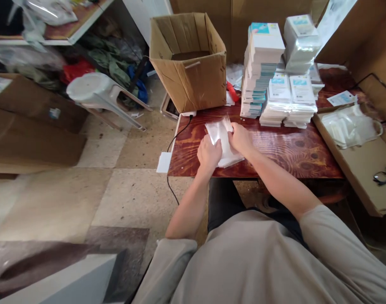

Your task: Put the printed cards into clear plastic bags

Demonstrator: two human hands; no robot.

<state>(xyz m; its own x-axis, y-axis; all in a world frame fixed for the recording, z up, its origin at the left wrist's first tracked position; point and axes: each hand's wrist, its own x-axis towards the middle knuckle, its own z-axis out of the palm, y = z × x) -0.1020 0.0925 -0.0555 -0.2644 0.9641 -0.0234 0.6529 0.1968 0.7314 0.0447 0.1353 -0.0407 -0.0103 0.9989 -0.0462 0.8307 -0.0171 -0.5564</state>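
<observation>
Near the left front edge of the reddish-brown patterned wooden table point(275, 152), both hands meet on a small pile of clear plastic sleeves point(222, 141). The left hand point(208, 154) rests curled on the near left side of the pile, fingers closed down on the top sleeve. The right hand point(241, 138) pinches the sleeve's right edge, its fingers bent over the plastic. Behind the pile stands an open brown cardboard box point(188, 63), with a black cable point(176, 139) running off the table edge below it. To the right rise tall stacks of white and teal packets point(262, 67). Farther right, a flat cardboard tray point(363, 169) holds a heap of clear bags point(351, 124) and black-framed glasses point(384, 175).
</observation>
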